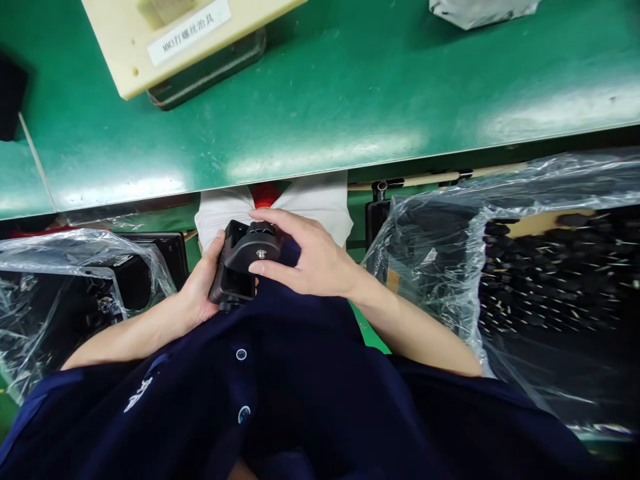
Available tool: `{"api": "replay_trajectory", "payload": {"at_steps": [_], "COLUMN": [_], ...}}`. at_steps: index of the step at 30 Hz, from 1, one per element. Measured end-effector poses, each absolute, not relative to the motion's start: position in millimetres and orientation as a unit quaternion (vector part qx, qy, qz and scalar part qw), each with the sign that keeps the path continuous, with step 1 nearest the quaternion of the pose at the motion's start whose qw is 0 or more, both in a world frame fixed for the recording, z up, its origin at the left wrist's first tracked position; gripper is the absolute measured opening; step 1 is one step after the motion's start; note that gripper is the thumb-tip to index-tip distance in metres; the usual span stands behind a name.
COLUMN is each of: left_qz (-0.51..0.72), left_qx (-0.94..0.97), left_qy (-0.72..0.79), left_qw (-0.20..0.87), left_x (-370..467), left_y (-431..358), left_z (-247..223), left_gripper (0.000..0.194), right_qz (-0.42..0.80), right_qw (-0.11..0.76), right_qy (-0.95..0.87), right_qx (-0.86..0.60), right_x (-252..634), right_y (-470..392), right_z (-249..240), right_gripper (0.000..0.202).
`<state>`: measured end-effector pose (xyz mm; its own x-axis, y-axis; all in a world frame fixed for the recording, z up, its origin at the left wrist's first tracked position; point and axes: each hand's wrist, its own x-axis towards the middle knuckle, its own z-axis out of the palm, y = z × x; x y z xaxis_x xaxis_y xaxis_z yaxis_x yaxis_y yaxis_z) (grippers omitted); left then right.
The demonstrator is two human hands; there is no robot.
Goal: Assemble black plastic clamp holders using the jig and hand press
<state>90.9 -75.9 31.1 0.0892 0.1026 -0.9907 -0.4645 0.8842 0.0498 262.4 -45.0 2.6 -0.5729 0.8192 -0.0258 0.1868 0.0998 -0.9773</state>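
Observation:
Above my lap, in front of the dark blue shirt, my left hand [203,277] is closed around the edge of a black box-shaped frame [237,285] with a dark opening. Against that frame sits a black rounded mount piece [245,255] with a small silver screw in its face and a ridged knob at its top. My right hand [313,257] grips this piece from the right, with fingers on its upper and lower sides. Whether the two black parts are joined cannot be made out.
A green workbench [320,127] runs across the front. On it lie a cream fixture block [135,70] with a label and a white wrapped item [480,10]. A plastic-lined bin [473,280] of black screw-bearing parts stands right; a plastic-lined bin [107,272] of black parts stands left.

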Motion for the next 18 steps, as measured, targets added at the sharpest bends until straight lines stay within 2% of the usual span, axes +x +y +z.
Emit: {"api": "replay_trajectory", "payload": {"at_steps": [5, 8, 11, 15, 18], "left_qz": [0.233, 0.230, 0.236, 0.291, 0.388], "left_qx": [-0.148, -0.132, -0.110, 0.012, 0.174], "left_qy": [0.674, 0.692, 0.697, 0.701, 0.691], "left_qw": [0.685, 0.671, 0.668, 0.651, 0.585], "left_x": [95.7, 96.0, 95.7, 94.4, 95.7], "left_y": [-74.2, -74.8, -77.8, -82.6, -81.8], "left_z": [29.7, 26.4, 22.7, 20.0, 20.3], "left_gripper": [0.045, 0.042, 0.039, 0.041, 0.047], "right_qz": [0.496, 0.497, 0.526, 0.609, 0.693], "right_qw": [0.263, 0.268, 0.280, 0.310, 0.310], "right_qy": [-0.701, -0.675, -0.656, -0.580, -0.518], "right_qx": [-0.439, -0.475, -0.462, -0.444, -0.394], "right_x": [248.5, 243.8, 243.7, 248.4, 250.4], "right_y": [-47.9, -40.3, -33.3, -38.6, -53.5], "right_z": [-2.2, -16.7, -32.1, -41.7, -35.2], "right_gripper": [0.048, 0.045, 0.048, 0.070, 0.060]}}
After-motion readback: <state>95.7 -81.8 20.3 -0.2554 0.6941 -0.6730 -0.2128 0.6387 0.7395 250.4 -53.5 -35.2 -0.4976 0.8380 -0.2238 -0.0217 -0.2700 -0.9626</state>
